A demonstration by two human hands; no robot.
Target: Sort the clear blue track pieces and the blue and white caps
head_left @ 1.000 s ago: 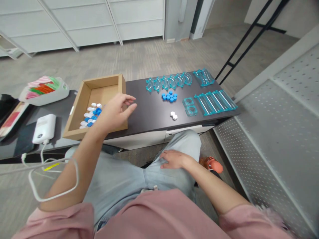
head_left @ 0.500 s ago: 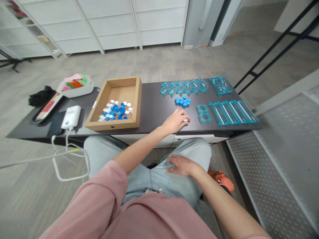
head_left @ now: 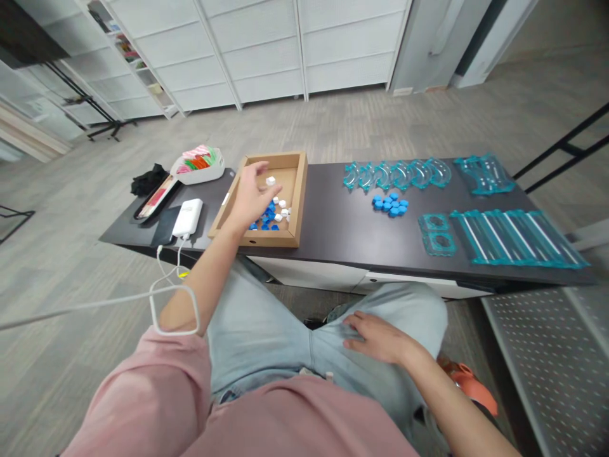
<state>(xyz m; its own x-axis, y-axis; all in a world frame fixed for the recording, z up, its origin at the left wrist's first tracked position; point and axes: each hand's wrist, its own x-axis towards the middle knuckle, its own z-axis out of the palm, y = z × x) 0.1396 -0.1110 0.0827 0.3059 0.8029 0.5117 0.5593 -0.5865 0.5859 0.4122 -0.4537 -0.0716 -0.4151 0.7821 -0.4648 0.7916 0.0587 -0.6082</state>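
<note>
My left hand (head_left: 251,193) is over the cardboard box (head_left: 303,197), its thumb and fingers spread apart. A white piece (head_left: 271,181) shows just beside the fingertips, inside the box outline; whether it touches them is hard to tell. Below the hand, blue pieces (head_left: 268,216) and white pieces (head_left: 282,204) lie mixed in the box, partly hidden by my hand and wrist. Resting on my thigh, my right hand (head_left: 378,336) has its fingers loosely stretched and holds nothing. A cluster of blue pieces (head_left: 390,204) sits on the dark table (head_left: 333,216), right of the box.
Clear curved parts with teal ends (head_left: 399,174) stand in a row at the back. Clear tubes (head_left: 516,238), teal square frames (head_left: 436,235) and another clear part (head_left: 484,174) lie at right. Left are a white tray (head_left: 214,171), a power bank (head_left: 188,218) and a looping cable (head_left: 195,304).
My left hand has moved left from the table, where its fingers were closed on a white piece, to above the box, and its fingers have spread. My right hand stays on the thigh.
</note>
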